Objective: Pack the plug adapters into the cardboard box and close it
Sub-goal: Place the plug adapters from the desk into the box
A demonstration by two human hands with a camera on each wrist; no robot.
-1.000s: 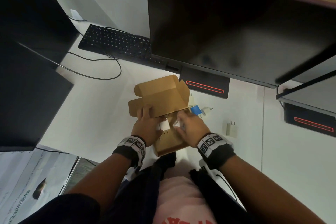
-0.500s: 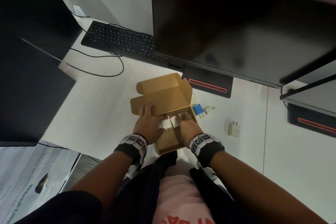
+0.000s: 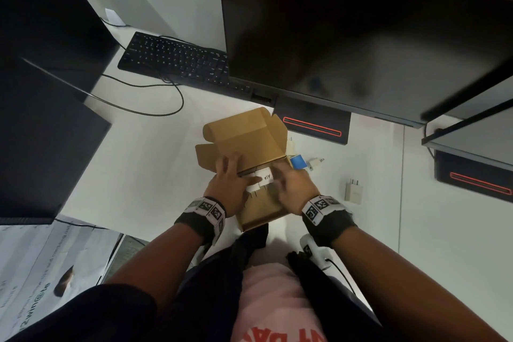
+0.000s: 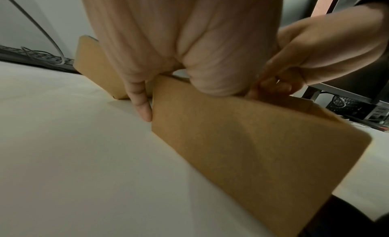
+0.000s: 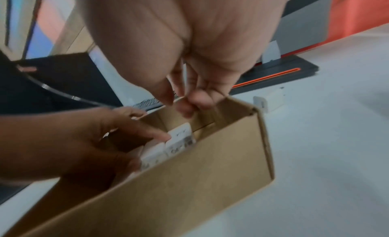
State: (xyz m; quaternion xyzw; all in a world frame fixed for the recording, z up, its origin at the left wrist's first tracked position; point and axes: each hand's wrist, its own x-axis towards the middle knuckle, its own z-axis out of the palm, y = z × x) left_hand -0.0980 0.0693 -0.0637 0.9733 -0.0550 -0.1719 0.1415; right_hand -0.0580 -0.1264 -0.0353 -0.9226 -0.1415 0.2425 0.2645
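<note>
at the desk's near edge the cardboard box [image 3: 261, 211] runs lengthwise away from the person, lid open at the far end. left hand [image 3: 230, 189] rests spread on two white adapters [image 3: 262, 179] inside; right hand [image 3: 295, 189] pinches the right wall. beyond it, rightward, nearer the right hand, lie a blue adapter [image 3: 297, 161], a small white adapter [image 3: 315, 163] and a loose adapter [image 3: 353, 191].

Brown cardboard, white plugs, black screens on a white desk

The cardboard box [image 3: 244, 144] is showing plain kraft brown; the adapters inside [image 3: 261, 179] are showing white with black print. At its 3 o'clock a blue adapter [image 3: 297, 161] is lying, then white ones [image 3: 353, 191]. Wristbands [image 3: 206, 209] are showing black-and-white square codes. Monitor bases [image 3: 312, 126] are glowing with red-orange stripes; the keyboard [image 3: 177, 60] is black.
</note>
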